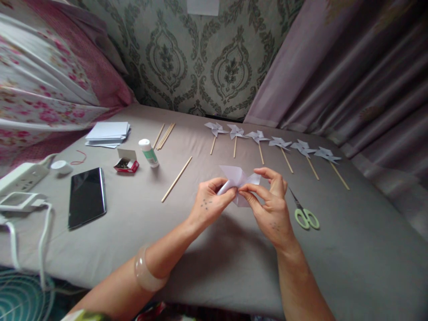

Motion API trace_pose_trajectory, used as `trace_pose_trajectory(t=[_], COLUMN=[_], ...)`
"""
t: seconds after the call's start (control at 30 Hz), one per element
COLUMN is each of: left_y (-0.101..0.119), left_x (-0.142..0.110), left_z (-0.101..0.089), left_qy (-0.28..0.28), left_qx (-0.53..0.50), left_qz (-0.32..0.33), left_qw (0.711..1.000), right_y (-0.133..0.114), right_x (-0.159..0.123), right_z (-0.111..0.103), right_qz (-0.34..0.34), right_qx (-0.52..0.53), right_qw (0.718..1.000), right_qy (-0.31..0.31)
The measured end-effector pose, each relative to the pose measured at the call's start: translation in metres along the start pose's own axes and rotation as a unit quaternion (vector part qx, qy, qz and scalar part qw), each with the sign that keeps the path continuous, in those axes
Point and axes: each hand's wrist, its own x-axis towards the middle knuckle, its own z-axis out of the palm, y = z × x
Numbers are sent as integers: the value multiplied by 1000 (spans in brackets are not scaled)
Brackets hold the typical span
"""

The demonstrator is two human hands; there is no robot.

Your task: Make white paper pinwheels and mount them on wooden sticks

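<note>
Between my hands, above the grey cloth, is a white paper pinwheel (236, 175) with its blades folded toward the middle. My left hand (212, 196) grips its left side, thumb on top near the centre. The thumb and index finger of my right hand (267, 205) pinch at the centre from the right; any small pin there is hidden by the fingertips. A single wooden stick (176, 179) lies to the left of my left hand. Green-handled scissors (305, 214) rest beside my right hand.
Several finished pinwheels on sticks (257, 137) line the back right. Toward the left are a paper stack (107, 133), spare sticks (166, 136), a glue bottle (149, 154), a small red box (127, 163), a phone (87, 198) and a power strip (23, 176) with cables.
</note>
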Motion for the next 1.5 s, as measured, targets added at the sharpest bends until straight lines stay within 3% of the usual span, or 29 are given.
trace_pose_trajectory(t=[0.3,0.77,1.23,1.5], left_y=[0,4,3,5], left_x=[0,2,1,2], left_z=[-1,-6,-8,-9], left_qy=[-17,-60,-85,-119], left_qx=[9,106,118,124], left_qz=[-5,24,16,7], left_qw=[1000,992,989,985], right_y=[1,2,4,5], right_x=[1,2,5,4], right_z=[-3,-9,-9,-14], right_qz=[0,46,30,6], right_qx=[6,41,49,-9], right_qw=[1000,996,998,999], right_qy=[-12,-57,-40,-53])
